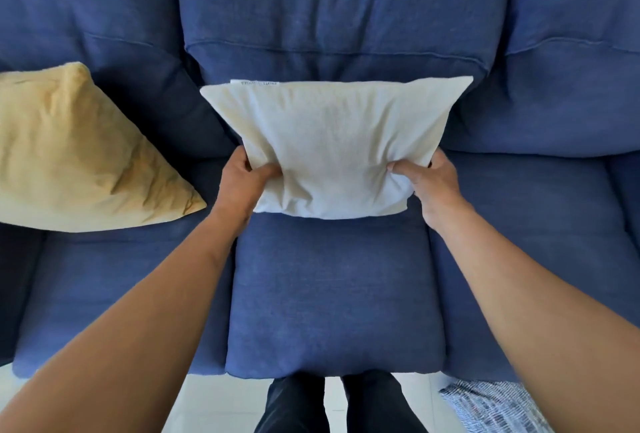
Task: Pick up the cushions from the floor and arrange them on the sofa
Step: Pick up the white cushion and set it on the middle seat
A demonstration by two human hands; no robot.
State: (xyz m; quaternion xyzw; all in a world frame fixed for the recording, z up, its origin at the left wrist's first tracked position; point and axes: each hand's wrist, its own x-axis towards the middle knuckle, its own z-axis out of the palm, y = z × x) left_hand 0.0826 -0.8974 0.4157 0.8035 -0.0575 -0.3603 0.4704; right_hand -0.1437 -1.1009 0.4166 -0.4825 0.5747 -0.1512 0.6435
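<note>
Head view, looking down at a blue three-seat sofa (332, 294).

White cushion (332, 145): held over the middle seat, far edge up against the middle back cushion (339, 17), near edge above the seat fabric. Whether the near edge touches the seat cannot be told. A small label sits along its far left edge; the print is too small to read.

Left hand (242, 183): clamped on the near left corner of the white cushion, thumb on top pressing into the fabric, the other fingers hidden underneath.

Right hand (426, 179): same grip on the near right corner, thumb on top, fingers out of sight below. The fabric is bunched and creased between the two thumbs.

Yellow cushion (76, 155): on the left seat, leaning toward the left back cushion, one corner pointing at the middle seat. Apart from the white cushion.

Patterned blue-and-white cushion (491, 405): on the pale floor (214, 398) by the sofa's front edge, below the right seat, partly cut off by the frame.

Dark trouser legs (332, 405) stand at the front edge of the middle seat.
</note>
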